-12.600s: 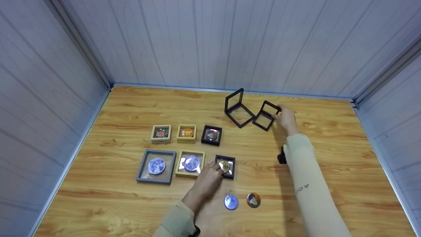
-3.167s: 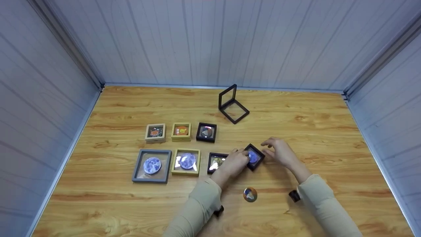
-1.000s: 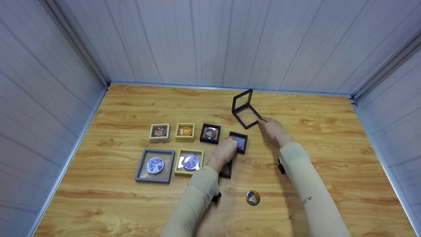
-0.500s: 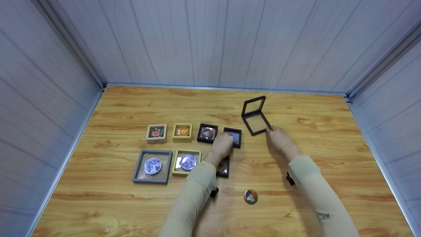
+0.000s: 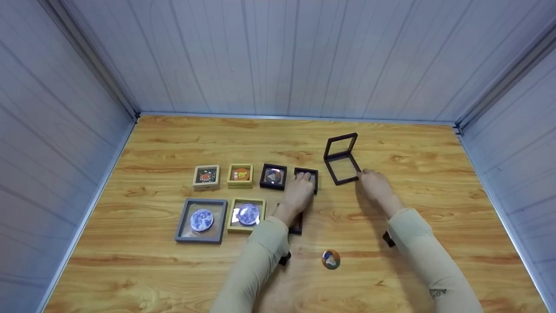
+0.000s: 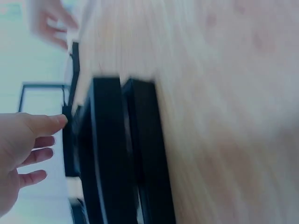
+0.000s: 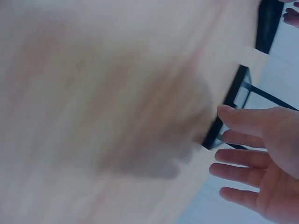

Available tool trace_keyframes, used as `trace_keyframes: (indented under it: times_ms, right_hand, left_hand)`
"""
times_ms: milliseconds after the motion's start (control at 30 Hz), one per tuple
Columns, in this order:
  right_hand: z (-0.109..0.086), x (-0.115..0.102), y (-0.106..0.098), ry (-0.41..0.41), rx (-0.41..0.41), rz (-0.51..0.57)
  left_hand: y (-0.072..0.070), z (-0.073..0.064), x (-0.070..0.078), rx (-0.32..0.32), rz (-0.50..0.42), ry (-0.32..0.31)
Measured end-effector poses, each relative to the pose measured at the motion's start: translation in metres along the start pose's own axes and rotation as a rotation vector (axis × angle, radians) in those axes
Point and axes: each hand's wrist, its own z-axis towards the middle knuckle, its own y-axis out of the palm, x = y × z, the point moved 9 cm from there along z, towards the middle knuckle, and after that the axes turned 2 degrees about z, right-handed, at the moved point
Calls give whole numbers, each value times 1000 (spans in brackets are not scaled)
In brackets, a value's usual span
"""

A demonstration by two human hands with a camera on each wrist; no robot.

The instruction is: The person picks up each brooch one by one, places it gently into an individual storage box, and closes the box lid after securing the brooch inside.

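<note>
My left hand (image 5: pixel 299 191) lies over a small black display frame (image 5: pixel 316 184), covering most of the blue badge inside. In the left wrist view its thumb (image 6: pixel 58 119) touches that frame's edge, the other fingers loosely bent. My right hand (image 5: pixel 375 187) pinches the near right corner of a black display frame (image 5: pixel 339 155) that stands hinged open, lid up, with nothing inside. The right wrist view shows thumb (image 7: pixel 226 112) and forefinger at this frame's edge. A second small black frame (image 5: pixel 297 226) lies partly hidden beneath my left wrist.
Left of my hands sit filled frames: cream (image 5: pixel 206 186), small yellow (image 5: pixel 240 184), small black (image 5: pixel 273 188), grey (image 5: pixel 179 226) and larger yellow (image 5: pixel 245 229). A loose round badge (image 5: pixel 331 259) lies near the front. Pale panel walls (image 5: pixel 260 61) enclose the wooden table (image 5: pixel 139 269).
Over the last second my left hand slides the blue-badge frame left into the back row, then its fingers loosen. My right hand draws the open frame right and nearer. Earlier, a blue badge lay loose.
</note>
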Motion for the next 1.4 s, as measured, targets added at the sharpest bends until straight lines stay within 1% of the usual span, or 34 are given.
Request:
trace_keyframes:
  times_ms: [67,167,267,367,433,533,667,733,800,900,1033,1133,1200,1267,1400]
  right_hand:
    - [7,3,-14,16,59,30]
    - [21,7,-34,61,142,88]
    - [36,9,-51,98,200,126]
    - [51,10,-60,109,225,148]
    - [60,13,-62,109,210,178]
    - [71,17,-56,106,140,201]
    - [80,25,-43,119,38,186]
    - [81,29,-38,130,8,174]
    - [82,33,-34,142,-14,172]
    - [82,37,-31,157,-38,187]
    - [83,38,-29,158,-39,204]
    - [83,38,-31,152,-10,214]
    - [82,38,-33,145,27,217]
    - [82,38,-36,137,70,222]
    - [80,38,-37,144,117,244]
  left_hand:
    - [-6,-3,11,25,-11,16]
    - [-13,-8,27,28,-63,40]
    - [-14,-17,43,-20,-133,61]
    - [-10,-27,58,-81,-195,97]
    - [-7,-35,67,-113,-214,128]
    - [-1,-48,78,-174,-232,177]
    - [9,-65,92,-260,-243,245]
    - [11,-72,97,-279,-229,272]
    - [12,-78,101,-276,-205,293]
    - [10,-83,104,-251,-175,306]
    - [8,-87,105,-222,-168,309]
    - [7,-90,106,-206,-172,314]
    - [7,-92,108,-204,-176,324]
    - [7,-95,110,-200,-180,337]
    - [4,-101,115,-169,-185,370]
